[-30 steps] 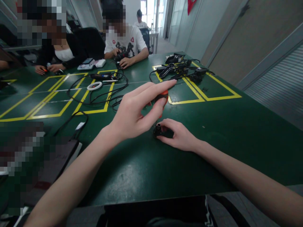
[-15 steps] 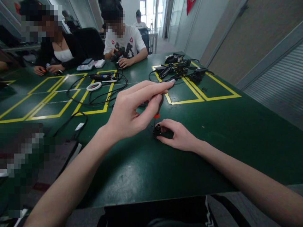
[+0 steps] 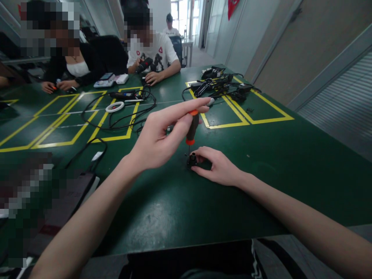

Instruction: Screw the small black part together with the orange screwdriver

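Note:
My left hand (image 3: pixel 165 133) pinches the handle of a screwdriver (image 3: pixel 191 130), which is dark with orange ends. The screwdriver stands nearly upright, its thin shaft pointing down at a small black part (image 3: pixel 192 159) on the table. Whether the tip sits in a screw is too small to tell. Thumb and fingers of my right hand (image 3: pixel 219 166) grip that black part from the right, keeping it against the green tabletop. A short round tube sticks up from the part.
Yellow tape marks boxes on the green table (image 3: pixel 261 155). Black cables and devices (image 3: pixel 215 87) lie at the back right. A white tape ring (image 3: pixel 114 106) and a looped cable are at the left. Two people sit across the table; one holds a power drill (image 3: pixel 143 65).
The fingers of my left hand have shifted around the screwdriver, and more of its handle shows. My right hand and the black part stay in place.

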A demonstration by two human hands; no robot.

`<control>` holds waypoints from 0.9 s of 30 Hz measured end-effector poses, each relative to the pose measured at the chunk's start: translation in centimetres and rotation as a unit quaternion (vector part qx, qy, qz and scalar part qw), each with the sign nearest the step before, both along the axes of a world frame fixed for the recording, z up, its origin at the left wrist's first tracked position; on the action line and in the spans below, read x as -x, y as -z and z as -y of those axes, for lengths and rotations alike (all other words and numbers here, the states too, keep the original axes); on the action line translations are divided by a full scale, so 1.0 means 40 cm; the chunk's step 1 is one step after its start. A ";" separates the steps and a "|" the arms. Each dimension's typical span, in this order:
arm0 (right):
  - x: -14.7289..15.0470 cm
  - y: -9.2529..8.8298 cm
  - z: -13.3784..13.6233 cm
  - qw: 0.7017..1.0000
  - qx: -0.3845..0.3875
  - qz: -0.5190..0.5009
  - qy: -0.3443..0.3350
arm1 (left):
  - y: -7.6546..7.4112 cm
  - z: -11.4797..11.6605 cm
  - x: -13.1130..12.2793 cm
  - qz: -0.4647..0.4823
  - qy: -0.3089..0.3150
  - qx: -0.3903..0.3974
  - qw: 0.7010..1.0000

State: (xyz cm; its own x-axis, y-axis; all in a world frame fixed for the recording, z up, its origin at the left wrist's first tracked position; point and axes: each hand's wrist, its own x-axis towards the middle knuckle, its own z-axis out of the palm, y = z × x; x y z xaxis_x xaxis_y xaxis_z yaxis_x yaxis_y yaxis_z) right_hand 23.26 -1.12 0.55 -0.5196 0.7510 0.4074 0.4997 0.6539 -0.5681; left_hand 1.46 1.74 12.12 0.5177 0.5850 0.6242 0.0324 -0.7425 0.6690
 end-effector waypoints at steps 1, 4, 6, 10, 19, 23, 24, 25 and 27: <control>0.000 0.000 0.000 1.000 0.002 0.000 0.001 | -0.001 0.000 -0.001 0.012 0.011 0.033 0.999; 0.000 -0.001 0.001 1.000 0.008 0.001 0.003 | 0.001 -0.003 -0.010 0.042 0.030 0.110 0.993; 0.000 0.000 0.001 1.000 0.009 0.001 0.005 | 0.008 -0.005 -0.017 0.058 0.040 0.146 0.987; 0.000 0.001 0.002 1.000 0.008 -0.001 0.006 | 0.020 -0.003 -0.027 0.071 0.044 0.200 0.976; 0.000 -0.002 0.001 1.000 0.014 0.006 0.002 | -0.006 -0.006 -0.016 0.026 0.052 0.182 0.982; 0.001 0.001 0.002 1.000 0.013 -0.003 0.003 | 0.009 -0.007 -0.022 0.024 0.061 0.179 0.982; 0.001 0.002 0.003 1.000 0.014 -0.005 0.003 | 0.013 -0.008 -0.023 0.032 0.068 0.186 0.980; 0.001 0.003 0.003 1.000 0.015 -0.007 0.003 | 0.017 -0.008 -0.024 0.041 0.075 0.194 0.977; 0.002 0.004 0.004 1.000 0.018 -0.010 0.001 | 0.022 -0.008 -0.024 0.054 0.077 0.210 0.973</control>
